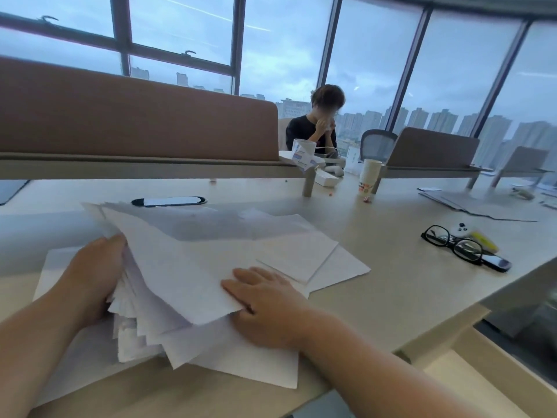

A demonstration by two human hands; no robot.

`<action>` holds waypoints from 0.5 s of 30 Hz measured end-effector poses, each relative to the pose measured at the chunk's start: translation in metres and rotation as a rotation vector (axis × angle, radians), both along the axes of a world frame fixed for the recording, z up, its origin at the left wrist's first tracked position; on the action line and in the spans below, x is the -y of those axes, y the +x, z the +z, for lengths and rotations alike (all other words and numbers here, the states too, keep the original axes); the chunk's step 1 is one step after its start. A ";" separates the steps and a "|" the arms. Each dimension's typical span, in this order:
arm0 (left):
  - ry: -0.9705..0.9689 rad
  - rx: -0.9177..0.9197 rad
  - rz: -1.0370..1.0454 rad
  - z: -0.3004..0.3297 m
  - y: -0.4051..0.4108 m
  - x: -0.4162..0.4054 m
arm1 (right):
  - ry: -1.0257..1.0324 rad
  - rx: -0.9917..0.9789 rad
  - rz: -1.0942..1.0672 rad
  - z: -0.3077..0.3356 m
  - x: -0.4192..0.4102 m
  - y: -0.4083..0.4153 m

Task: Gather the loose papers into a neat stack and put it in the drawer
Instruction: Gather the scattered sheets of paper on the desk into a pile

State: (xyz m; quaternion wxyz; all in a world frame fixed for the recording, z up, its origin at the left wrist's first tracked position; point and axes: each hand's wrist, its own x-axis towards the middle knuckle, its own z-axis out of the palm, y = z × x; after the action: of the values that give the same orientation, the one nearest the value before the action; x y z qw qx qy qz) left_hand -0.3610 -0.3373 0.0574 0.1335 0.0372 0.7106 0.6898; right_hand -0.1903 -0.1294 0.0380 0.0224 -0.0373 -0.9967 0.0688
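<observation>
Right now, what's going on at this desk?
A person is gathering loose papers on the desk. The left hand grips the fanned left edge of the pile, and the right hand lies flat on the top sheets, fingers spread. The sheets are still skewed, not yet a neat stack. A drawer stands open at lower right, with no papers visible in it. Glasses lie to the right, clear of the pile.
</observation>
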 end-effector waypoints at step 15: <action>-0.335 -0.130 -0.073 -0.007 -0.006 -0.006 | -0.853 -0.395 -0.918 0.017 -0.100 -0.004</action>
State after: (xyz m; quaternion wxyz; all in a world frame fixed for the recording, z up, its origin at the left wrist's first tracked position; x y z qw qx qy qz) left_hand -0.3673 -0.3312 0.0499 0.1169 0.0847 0.8208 0.5526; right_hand -0.1943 -0.0291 0.0553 0.2152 -0.4510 -0.7420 0.4469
